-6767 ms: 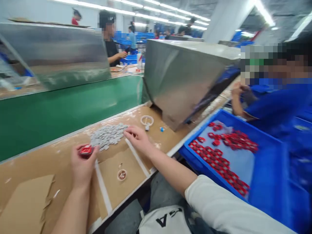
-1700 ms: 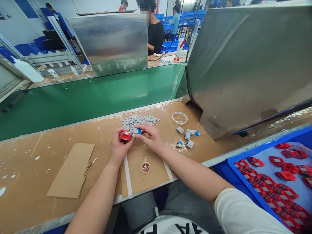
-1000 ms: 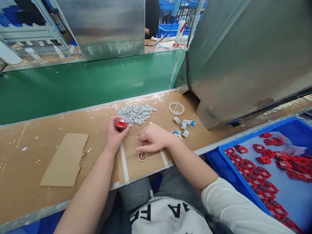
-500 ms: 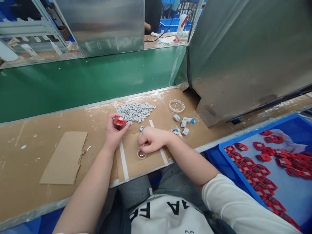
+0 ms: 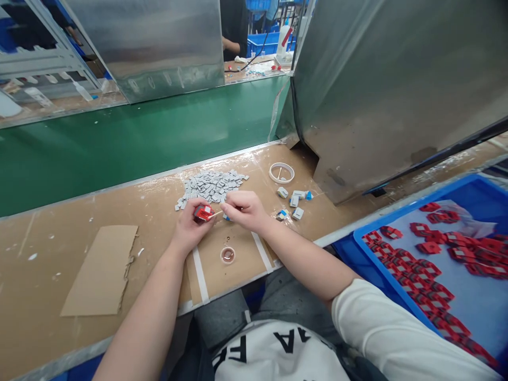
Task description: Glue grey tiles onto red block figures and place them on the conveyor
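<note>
A red and grey plastic part [image 5: 203, 212] is held in the closed fingers of my left hand [image 5: 190, 225]. My right hand [image 5: 246, 210] pinches a thin pale stick [image 5: 216, 214], whose tip meets the red part. Below both hands, a small round cup [image 5: 227, 255] with brownish liquid stands on a cardboard sheet [image 5: 214, 280] edged by white tape strips. Behind my hands lies a heap of small grey pieces [image 5: 210, 184]. A blue piece is partly hidden beneath my right hand.
Right of the heap are a white ring [image 5: 281, 173] and several grey-white blocks [image 5: 297, 213]. A blue tray [image 5: 359, 238] of red parts sits at the right. Torn cardboard [image 5: 99, 272] lies left. Metal panels [image 5: 397, 95] and a green partition [image 5: 159, 127] stand behind.
My right hand has risen from the cup to the red part, and the stick now shows. The red part has tilted in my left hand. The whole view has shifted slightly.
</note>
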`<state>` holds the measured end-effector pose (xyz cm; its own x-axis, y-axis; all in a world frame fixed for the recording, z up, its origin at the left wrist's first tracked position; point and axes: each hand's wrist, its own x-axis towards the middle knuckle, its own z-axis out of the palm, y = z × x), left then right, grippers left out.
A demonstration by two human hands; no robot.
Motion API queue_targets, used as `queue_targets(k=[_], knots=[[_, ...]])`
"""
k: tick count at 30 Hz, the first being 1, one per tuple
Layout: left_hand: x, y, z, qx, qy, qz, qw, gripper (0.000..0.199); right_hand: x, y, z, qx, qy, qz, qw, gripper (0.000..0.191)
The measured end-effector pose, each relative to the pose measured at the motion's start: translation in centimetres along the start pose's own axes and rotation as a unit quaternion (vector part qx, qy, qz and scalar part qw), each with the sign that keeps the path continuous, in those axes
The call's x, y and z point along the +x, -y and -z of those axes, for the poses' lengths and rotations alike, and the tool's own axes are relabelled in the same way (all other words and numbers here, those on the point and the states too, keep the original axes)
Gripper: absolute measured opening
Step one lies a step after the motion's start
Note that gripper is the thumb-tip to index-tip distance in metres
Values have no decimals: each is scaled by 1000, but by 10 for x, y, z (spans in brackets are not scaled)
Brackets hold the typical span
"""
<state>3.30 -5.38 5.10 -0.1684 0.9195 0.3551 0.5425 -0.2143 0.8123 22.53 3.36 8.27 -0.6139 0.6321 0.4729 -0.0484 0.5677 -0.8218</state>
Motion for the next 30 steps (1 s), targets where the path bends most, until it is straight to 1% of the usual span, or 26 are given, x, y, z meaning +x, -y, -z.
queue_targets(k=[4,10,16,20,24,25,26,27,28,30], knots=[[-1,-2,-1,8,13,-6,1000,31,1,-3,-5,-9,1,9,1000,55],[-1,-3,-2,16,23,3,1000,31,0,-6,-6,-18,7,3,1000,51],[-1,-5,-2,12,22,11,1000,30,0,-11,-7,-16,15,42,999,50],[-1,-5,-1,13,17,21,1000,31,1,-15,-8,-16,-11,66,998,49],[0,-6,-1,-6,15,40,999,34,2,-15,-3,-6,-50,53,997,47],[0,-6,-1,-14,12,46,999,34,2,-14,0,4,-39,56,998,47],[1,-6,-1,-23,7,51,998,35,2,-12,2,21,-5,64,998,48],[2,-5,-1,-34,0,55,998,36,2,-11,4,41,50,75,995,49],[3,-4,-1,-46,-11,59,997,37,1,-9,6,59,122,87,987,49],[6,-1,-1,-71,-36,67,995,40,-1,-4,7,66,271,101,955,47]])
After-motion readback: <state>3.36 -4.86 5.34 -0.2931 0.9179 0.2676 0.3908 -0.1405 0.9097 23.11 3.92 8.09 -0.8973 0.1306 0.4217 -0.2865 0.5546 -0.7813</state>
